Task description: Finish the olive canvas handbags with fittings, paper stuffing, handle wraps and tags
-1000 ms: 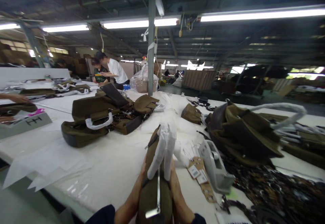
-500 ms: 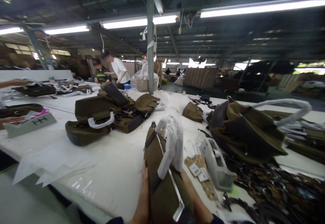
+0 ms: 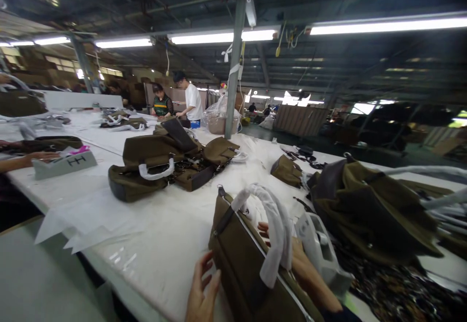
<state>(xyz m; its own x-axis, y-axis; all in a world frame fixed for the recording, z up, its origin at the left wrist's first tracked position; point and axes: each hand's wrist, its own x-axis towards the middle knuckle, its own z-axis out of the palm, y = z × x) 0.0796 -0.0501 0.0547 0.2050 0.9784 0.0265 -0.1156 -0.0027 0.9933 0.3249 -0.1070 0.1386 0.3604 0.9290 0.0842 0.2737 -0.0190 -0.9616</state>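
Note:
An olive handbag (image 3: 241, 259) with dark trim, a zip along its top and paper-wrapped handles (image 3: 273, 220) stands on the table before me. At its left side is my left hand (image 3: 202, 288), fingers apart and curved, close to the fabric; I cannot tell whether it touches. My right hand (image 3: 297, 254) is on the far side of the handles, partly hidden by them. Its fingertips show through the handle loop, apart and with nothing seen in them. A grey tape dispenser (image 3: 323, 251) stands just right of my right forearm.
More olive bags (image 3: 149, 159) lie in a cluster at left centre. A large slumped bag (image 3: 368, 210) sits at right beside a heap of dark straps (image 3: 390, 288). White sheets (image 3: 83, 217) overhang the table's left edge. A co-worker's hand (image 3: 40, 159) is by another dispenser (image 3: 65, 164).
The handbag has turned, so its left side now shows more. My left hand has come off its side somewhat, and my right hand has moved up behind the handles. The view has shifted left.

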